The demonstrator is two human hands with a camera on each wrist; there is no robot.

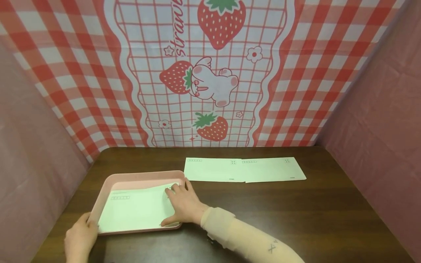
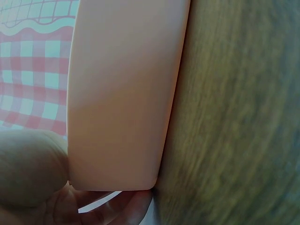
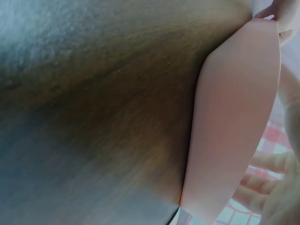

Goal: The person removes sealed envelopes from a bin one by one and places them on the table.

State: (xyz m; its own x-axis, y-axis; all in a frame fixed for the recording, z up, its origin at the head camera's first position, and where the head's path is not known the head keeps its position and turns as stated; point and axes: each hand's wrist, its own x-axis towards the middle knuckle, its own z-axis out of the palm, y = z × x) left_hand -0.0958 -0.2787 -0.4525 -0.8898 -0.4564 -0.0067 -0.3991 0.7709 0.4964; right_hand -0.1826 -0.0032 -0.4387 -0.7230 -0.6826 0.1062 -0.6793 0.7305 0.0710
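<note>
A pink tray sits on the left part of the table, with white envelopes lying inside. How many are stacked there I cannot tell. My left hand grips the tray's near-left corner; the left wrist view shows the thumb by the rim of the tray's side wall and fingers round the corner. Over the tray's right rim reaches my right hand, fingers spread across the right end of the top envelope, thumb near its lower corner. In the right wrist view its fingers look extended above the tray wall.
Two more envelopes, a left one and a right one, lie end to end near the back of the brown wooden table. Behind it hangs a strawberry-print cloth, with pink cloth on both sides.
</note>
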